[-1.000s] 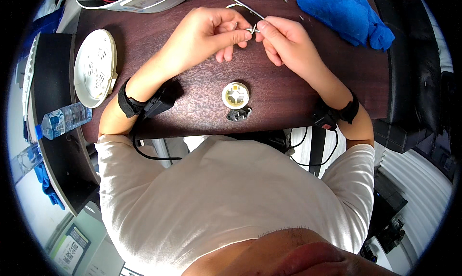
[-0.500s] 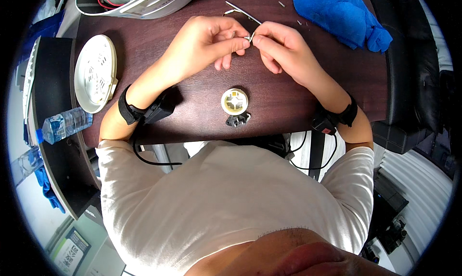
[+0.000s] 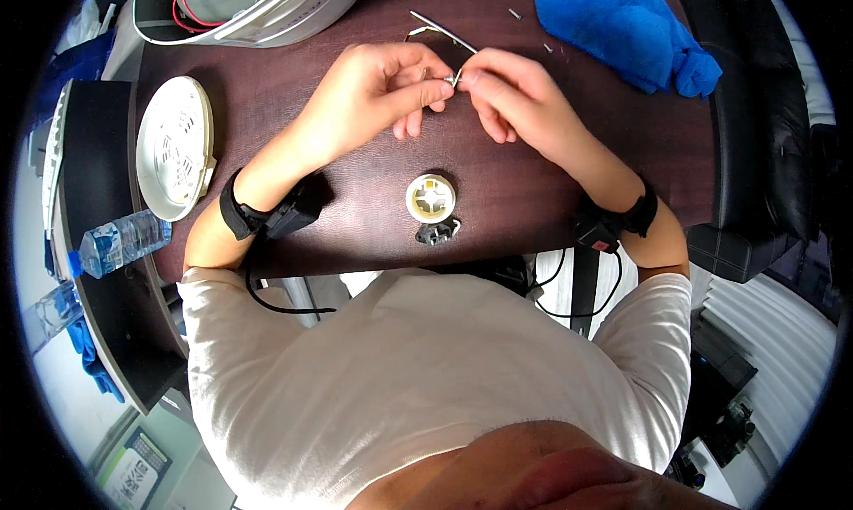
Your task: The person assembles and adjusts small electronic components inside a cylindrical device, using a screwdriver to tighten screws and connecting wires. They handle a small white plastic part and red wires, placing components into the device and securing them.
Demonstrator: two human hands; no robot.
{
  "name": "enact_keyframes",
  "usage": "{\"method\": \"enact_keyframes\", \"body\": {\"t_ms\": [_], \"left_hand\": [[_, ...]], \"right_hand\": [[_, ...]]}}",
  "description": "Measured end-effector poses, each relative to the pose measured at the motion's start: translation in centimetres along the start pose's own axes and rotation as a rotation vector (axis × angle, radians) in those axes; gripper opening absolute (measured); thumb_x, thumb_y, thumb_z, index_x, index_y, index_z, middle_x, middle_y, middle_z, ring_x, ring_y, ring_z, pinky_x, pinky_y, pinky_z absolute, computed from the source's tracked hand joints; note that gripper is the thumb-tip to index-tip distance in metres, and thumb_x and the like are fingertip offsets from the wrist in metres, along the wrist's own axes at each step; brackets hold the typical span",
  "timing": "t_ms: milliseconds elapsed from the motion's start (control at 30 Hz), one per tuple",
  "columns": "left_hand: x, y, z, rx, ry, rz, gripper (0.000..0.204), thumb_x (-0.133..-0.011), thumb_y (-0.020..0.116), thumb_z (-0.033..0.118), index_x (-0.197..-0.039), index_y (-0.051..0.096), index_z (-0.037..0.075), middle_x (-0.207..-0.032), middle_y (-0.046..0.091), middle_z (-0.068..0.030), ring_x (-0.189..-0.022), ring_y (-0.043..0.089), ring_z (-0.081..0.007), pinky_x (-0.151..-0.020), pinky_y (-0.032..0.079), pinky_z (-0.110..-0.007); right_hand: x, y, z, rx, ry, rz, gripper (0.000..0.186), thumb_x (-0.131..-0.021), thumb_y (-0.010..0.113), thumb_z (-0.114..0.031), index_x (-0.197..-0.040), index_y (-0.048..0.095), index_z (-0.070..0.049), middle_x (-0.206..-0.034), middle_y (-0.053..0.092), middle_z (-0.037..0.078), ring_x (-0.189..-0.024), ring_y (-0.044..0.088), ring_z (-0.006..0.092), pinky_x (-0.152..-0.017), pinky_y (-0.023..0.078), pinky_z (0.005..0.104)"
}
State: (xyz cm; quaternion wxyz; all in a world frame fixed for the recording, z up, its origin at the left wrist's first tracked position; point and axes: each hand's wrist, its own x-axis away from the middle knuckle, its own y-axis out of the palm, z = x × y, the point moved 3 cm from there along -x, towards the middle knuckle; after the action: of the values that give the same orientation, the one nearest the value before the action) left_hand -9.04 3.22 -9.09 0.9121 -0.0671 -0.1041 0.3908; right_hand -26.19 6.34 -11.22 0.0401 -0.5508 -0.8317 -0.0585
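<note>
Above the dark brown table, my left hand and my right hand meet fingertip to fingertip. Thumb and forefinger of the left are closed on a small shiny metal piece, too tiny to name exactly. The right hand pinches at the other side of that piece, and its fingers hide much of it. A thin metal rod slants away just beyond the right forefinger; whether a finger touches it I cannot tell. Nearer to me stand a small round cream-coloured plastic part and a small black part against it.
A white housing with red wires inside sits far left. Left of my forearm stands a white slotted round cover, with a plastic bottle near it. A blue cloth lies far right, small metal bits beside it.
Everything on the table appears slightly lower in the picture. My two hands keep the same pinch, with the fingertips shifted only a little around the small metal piece.
</note>
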Motion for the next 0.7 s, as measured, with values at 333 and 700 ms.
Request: {"method": "enact_keyframes", "body": {"t_ms": [333, 700], "left_hand": [[-0.1, 0.0, -0.2, -0.023, 0.012, -0.019, 0.017, -0.090, 0.058, 0.009, -0.102, 0.059, -0.003, -0.079, 0.064, -0.0054, -0.056, 0.056, -0.0058, -0.048, 0.045, -0.019], [-0.1, 0.1, -0.3, -0.029, 0.010, -0.009, 0.016, -0.091, 0.057, 0.009, -0.101, 0.059, -0.003, -0.079, 0.064, -0.0054, -0.055, 0.057, -0.0059, -0.048, 0.045, -0.018]], "right_hand": [[-0.1, 0.4, 0.1, -0.002, -0.085, 0.033, 0.027, -0.096, 0.047, -0.026, -0.084, 0.055, -0.003, -0.053, 0.048, -0.001, -0.040, 0.043, 0.0058, -0.039, 0.033, 0.0212], [0.0, -0.1, 0.2, 0.059, -0.047, -0.004, 0.012, -0.093, 0.052, -0.015, -0.090, 0.054, -0.003, -0.064, 0.055, 0.001, -0.047, 0.048, 0.0052, -0.041, 0.037, 0.0201]]}}
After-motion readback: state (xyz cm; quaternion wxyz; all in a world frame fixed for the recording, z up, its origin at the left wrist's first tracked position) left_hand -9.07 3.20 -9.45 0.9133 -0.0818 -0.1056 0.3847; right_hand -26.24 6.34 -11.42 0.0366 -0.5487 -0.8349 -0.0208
